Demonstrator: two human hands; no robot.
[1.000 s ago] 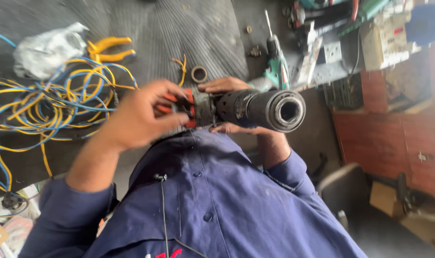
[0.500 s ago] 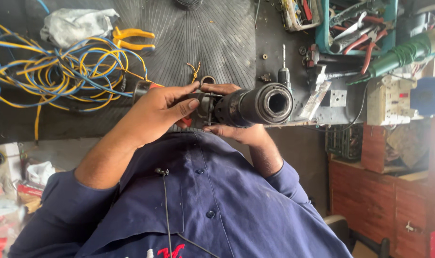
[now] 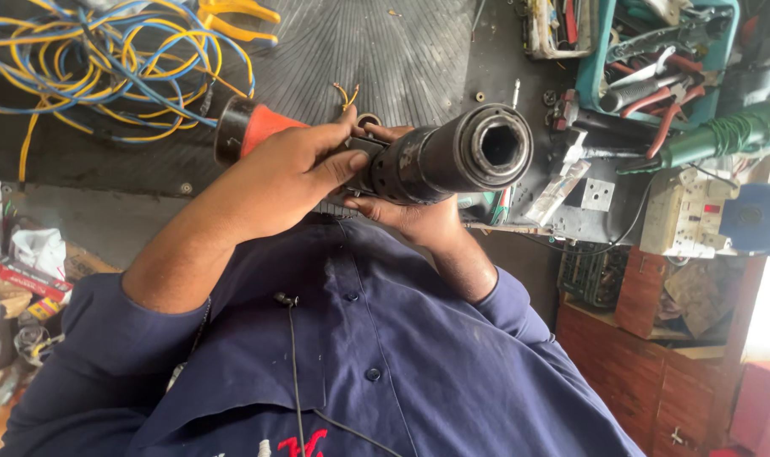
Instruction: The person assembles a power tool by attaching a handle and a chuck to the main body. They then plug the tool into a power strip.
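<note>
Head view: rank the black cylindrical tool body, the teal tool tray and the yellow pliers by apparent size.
1. Black cylindrical tool body, though held up close to the camera, which inflates it.
2. Teal tool tray, partly cut off at the frame edge.
3. Yellow pliers, also cropped, so unsure.

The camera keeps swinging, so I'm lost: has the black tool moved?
Yes, slightly: the black tool now meets the small ring on the mat, earlier clear beyond it.

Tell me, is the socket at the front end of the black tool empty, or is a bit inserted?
Empty. The black tool shows an open, dark hexagonal hole at its end, with nothing protruding. The left hand and right hand hold it level.
</note>
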